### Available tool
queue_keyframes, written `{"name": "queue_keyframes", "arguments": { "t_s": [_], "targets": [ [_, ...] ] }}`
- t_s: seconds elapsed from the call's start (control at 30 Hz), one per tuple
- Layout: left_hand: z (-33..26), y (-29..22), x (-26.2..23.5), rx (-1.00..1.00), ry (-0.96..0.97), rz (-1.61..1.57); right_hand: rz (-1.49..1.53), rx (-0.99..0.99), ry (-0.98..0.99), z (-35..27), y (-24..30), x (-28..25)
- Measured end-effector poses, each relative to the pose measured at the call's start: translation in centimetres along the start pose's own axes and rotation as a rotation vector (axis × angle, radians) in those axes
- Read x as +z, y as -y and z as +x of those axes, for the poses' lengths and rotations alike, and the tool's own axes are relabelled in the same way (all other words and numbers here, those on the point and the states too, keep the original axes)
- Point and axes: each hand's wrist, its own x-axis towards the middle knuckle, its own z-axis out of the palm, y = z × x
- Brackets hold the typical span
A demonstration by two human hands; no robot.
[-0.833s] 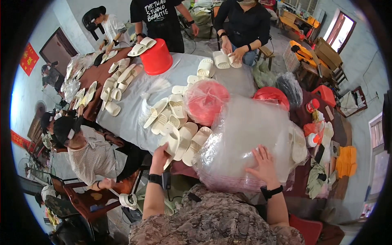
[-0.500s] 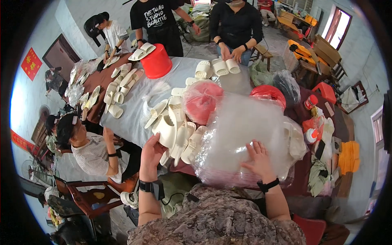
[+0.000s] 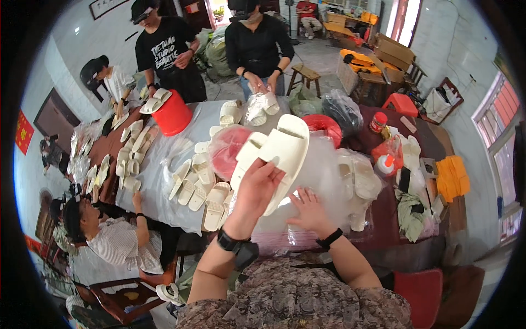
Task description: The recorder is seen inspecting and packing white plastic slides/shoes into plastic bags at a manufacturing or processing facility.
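Moved: left hand (image 3: 257, 186) now raised, lifting slippers (image 3: 274, 156) off table (image 3: 164, 164).
Slippers: cream, open-toed pair, stacked.
Left fingers: clamped on slippers.
Right hand (image 3: 307, 211): fingers spread on clear bag (image 3: 329, 181).

One view only, worn on the head, looking steeply down and forward over the wearer's own forearms. It sits close to the left hand (image 3: 256, 189) and right hand (image 3: 308, 213), which fill the centre. The fisheye bends the long table (image 3: 164, 181) and room walls toward a dark round rim.
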Motion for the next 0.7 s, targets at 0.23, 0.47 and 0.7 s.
{"name": "queue_keyframes", "arguments": {
  "t_s": [0.23, 0.47, 0.7],
  "targets": [
    [3.1, 8.1, -1.6, -0.248, 0.092, -0.005, -0.094, 0.137, 0.138, 0.0, -0.2, 0.7],
    [0.7, 10.9, -6.2, -0.026, -0.007, 1.38, -0.165, 0.05, -0.008, 0.3, 0.9, 0.4],
    [-1.4, 12.4, -11.9, 0.145, 0.127, 2.022, -0.333, 0.062, -0.089, -1.8, 1.9, -1.4]
  ]
}}
